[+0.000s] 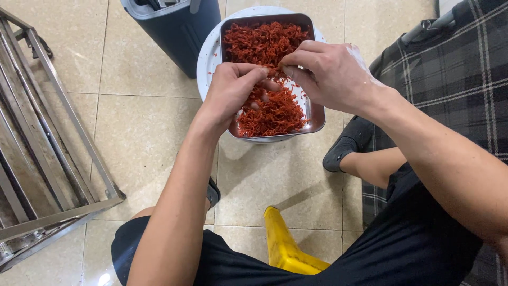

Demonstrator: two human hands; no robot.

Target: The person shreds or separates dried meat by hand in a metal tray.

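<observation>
A rectangular steel tray (317,119) full of shredded red strands (262,42) rests on top of a round white tub (207,58) on the floor. Both hands meet over the middle of the tray. My left hand (233,90) pinches a few red strands between thumb and fingertips. My right hand (325,74) faces it with fingers curled, pinching the same small clump. The strands under the hands are hidden.
A dark blue bin (177,29) stands behind the tub at upper left. A metal rack frame (50,159) lies on the tiled floor at left. A yellow stool (283,246) sits between my knees. Plaid fabric (455,79) hangs at right.
</observation>
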